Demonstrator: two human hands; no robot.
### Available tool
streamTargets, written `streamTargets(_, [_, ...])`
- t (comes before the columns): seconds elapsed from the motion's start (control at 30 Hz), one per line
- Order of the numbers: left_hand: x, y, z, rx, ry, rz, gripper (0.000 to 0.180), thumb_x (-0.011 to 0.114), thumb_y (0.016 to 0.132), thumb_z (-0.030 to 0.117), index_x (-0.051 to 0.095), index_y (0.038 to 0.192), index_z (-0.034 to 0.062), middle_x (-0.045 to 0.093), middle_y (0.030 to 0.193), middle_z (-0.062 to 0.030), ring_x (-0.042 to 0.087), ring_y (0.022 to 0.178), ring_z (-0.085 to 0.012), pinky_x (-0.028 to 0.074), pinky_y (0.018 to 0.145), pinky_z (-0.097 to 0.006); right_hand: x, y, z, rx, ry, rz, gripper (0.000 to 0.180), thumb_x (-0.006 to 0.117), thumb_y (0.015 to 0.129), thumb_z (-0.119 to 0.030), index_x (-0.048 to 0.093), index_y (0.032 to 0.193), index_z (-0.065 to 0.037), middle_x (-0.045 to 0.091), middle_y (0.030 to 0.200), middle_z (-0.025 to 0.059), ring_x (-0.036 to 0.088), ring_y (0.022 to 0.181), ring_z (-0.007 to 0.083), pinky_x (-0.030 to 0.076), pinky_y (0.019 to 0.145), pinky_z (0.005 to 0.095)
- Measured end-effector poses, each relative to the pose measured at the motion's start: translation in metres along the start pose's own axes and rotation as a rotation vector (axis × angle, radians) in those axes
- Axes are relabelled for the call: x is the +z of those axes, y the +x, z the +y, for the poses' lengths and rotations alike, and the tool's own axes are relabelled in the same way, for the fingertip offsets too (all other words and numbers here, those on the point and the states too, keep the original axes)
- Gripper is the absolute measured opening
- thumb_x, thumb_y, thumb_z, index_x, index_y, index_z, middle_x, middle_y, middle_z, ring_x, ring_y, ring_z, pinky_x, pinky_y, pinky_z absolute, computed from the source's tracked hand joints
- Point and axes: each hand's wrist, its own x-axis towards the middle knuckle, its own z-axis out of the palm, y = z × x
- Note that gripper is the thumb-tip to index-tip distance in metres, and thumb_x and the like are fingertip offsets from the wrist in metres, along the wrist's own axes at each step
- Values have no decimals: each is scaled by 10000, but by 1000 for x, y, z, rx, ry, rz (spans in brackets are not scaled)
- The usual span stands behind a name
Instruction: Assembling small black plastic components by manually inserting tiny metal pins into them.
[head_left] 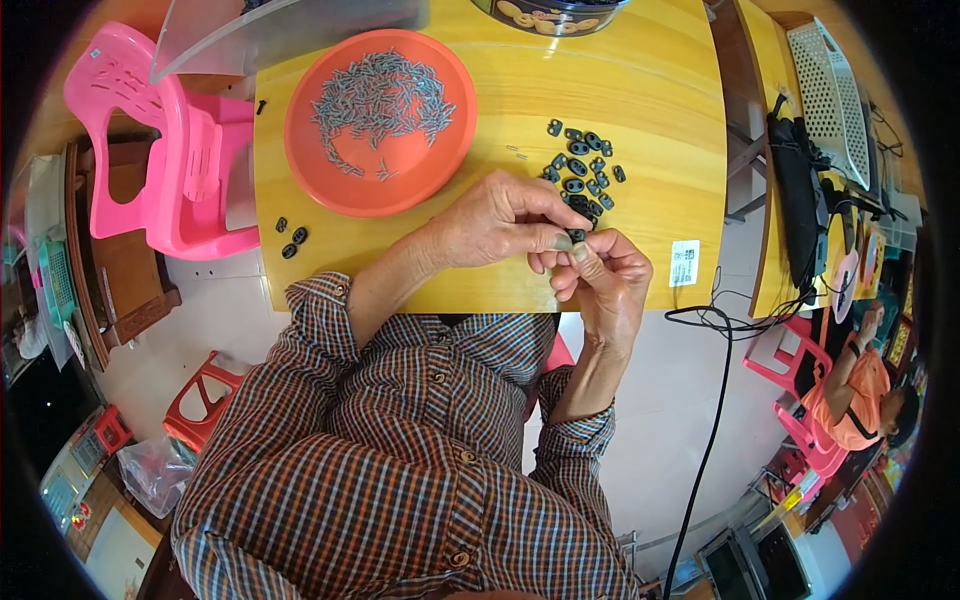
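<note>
Both hands meet near the front edge of the yellow table (650, 90). Between their fingertips is a small black cord lock (576, 236), partly hidden. My left hand (490, 222) pinches it with thumb and forefinger, and my right hand (612, 275) grips it from the other side with fingers curled. Just beyond them lies a loose pile of similar black cord locks (575, 184). To the left, an orange-red plate (400, 152) carries many small grey metal pieces (385, 90) that look like springs. A few black cord locks (299, 235) sit apart near the table's left edge.
A clear plastic bin (290, 35) and a round tin (550, 18) stand at the far side. A white label (684, 263) is on the right corner. A pink chair (170, 150) stands left; black cables (722, 325) hang right. Another person (862, 400) sits far right.
</note>
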Motion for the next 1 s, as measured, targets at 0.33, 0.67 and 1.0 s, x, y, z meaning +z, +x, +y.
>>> streamTargets(0.33, [2, 0, 4, -52, -54, 109, 229, 600, 862, -10, 628, 1089, -14, 659, 815, -70, 638, 699, -109, 542, 622, -230, 6, -1, -1, -9, 66, 66, 120, 574, 904, -69, 586, 910, 50, 655, 752, 146, 602, 571, 151, 501, 538, 259])
streamTargets(0.67, [-14, -14, 20, -8, 29, 306, 217, 565, 896, 16, 604, 1105, -31, 662, 804, -76, 651, 679, -120, 557, 626, -244, 17, -9, -4, 58, -245, 25, 94, 604, 886, -65, 598, 878, 28, 645, 750, 88, 589, 549, 108, 468, 487, 207])
streamTargets(1.0, [-14, -32, 29, 275, 149, 702, 163, 580, 882, 19, 629, 1032, -23, 651, 782, -61, 646, 678, -98, 533, 594, -216, 38, -13, 28, 17, -667, -116, 49, 619, 843, -12, 609, 803, 14, 623, 651, 23, 561, 546, 48, 417, 466, 172])
